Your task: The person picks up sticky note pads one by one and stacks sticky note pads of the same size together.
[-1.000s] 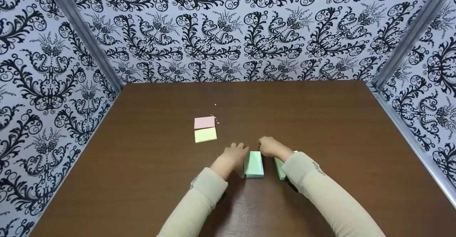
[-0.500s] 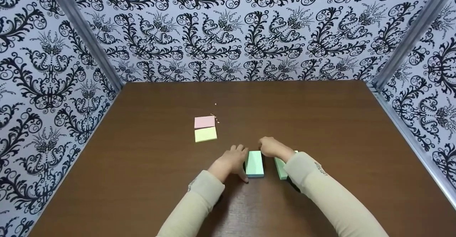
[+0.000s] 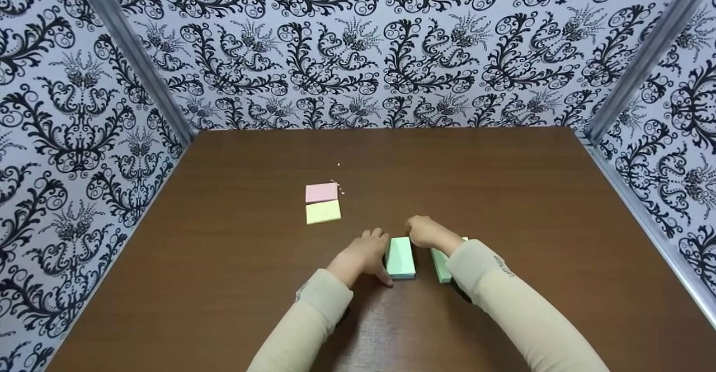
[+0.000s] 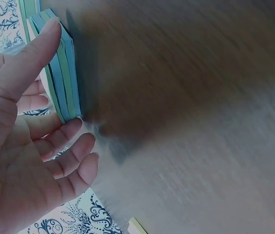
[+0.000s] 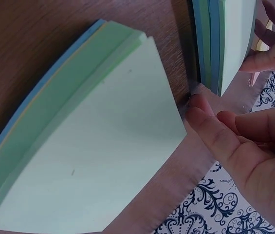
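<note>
Between two bare hands on the near half of a brown wood-grain tabletop (image 3: 503, 204): a rectangular paper stack (image 3: 400, 257), pale mint on top, blue and green bands alternating down its edges. Around its left side, the left hand (image 3: 366, 252), grasping, thumb at the near end, fingers bent at the far one. By its far right corner, the right hand (image 3: 428, 232), loosely clenched, fingers bunched; contact with the paper impossible to tell. Just to the right, partly hidden by a cream sleeve (image 3: 486, 274), a second stack (image 5: 93, 146) of smooth green sheets, blue at the bottom, a thin orange line between. Farther off to the left, two flat oblongs, a pink pad (image 3: 321, 192) and a yellow pad (image 3: 323, 212), side by side, pale crumbs (image 3: 342, 192) near the pink. Behind, a white wall (image 3: 363, 53) in curling black scrollwork, flanked by grey metal posts (image 3: 134, 53).
</note>
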{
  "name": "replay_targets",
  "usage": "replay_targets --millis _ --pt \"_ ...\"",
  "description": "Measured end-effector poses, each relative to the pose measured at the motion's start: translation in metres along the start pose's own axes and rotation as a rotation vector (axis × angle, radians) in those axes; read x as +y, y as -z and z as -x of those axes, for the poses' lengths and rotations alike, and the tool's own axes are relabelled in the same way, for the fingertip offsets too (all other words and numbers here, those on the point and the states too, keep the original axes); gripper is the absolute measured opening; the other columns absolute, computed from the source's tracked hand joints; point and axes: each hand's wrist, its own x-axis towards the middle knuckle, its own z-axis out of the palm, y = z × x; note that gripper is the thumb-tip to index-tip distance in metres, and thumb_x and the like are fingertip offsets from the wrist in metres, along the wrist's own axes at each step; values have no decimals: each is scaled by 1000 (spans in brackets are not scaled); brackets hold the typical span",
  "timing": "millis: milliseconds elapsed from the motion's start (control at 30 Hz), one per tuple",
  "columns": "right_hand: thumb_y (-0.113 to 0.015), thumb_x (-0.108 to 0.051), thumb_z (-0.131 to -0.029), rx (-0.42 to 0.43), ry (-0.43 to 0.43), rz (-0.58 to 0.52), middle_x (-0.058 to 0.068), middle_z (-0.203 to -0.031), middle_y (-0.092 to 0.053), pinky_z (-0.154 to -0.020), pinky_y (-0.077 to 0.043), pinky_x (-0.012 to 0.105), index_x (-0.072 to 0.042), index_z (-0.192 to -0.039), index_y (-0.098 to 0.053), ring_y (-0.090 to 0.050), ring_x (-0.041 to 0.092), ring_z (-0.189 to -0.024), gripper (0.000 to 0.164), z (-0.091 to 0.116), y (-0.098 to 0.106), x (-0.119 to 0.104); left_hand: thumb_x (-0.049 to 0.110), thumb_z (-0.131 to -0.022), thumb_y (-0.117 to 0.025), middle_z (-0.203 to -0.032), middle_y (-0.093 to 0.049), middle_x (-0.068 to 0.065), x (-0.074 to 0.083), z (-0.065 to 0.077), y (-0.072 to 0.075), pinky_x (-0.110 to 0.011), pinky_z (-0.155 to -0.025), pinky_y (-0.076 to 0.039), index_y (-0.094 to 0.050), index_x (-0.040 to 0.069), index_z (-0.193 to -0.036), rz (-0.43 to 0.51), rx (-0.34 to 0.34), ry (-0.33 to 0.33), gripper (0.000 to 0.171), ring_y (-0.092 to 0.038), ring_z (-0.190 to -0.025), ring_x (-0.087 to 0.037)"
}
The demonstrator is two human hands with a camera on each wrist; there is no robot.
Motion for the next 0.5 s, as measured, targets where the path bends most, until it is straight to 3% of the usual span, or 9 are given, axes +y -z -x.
replay_targets --millis 300,500 --pt "-32 7 -89 -16 -9 2 24 -120 -54 -87 -45 46 7 -120 -53 -52 37 -111 38 1 0 0 44 -65 -79 -141 -32 -13 0 3 2 -41 -98 -37 -28 4 -142 80 -17 2 100 -33 -128 -31" --pt "-31 7 -89 -23 -14 -3 24 -121 -54 -87 -45 45 6 -121 -53 -51 37 -113 39 -1 1 0 45 -64 -80 -140 -33 -12 -1 1 0 -39 -97 -39 -30 5 -141 79 -3 -3 100 -35 -127 -31"
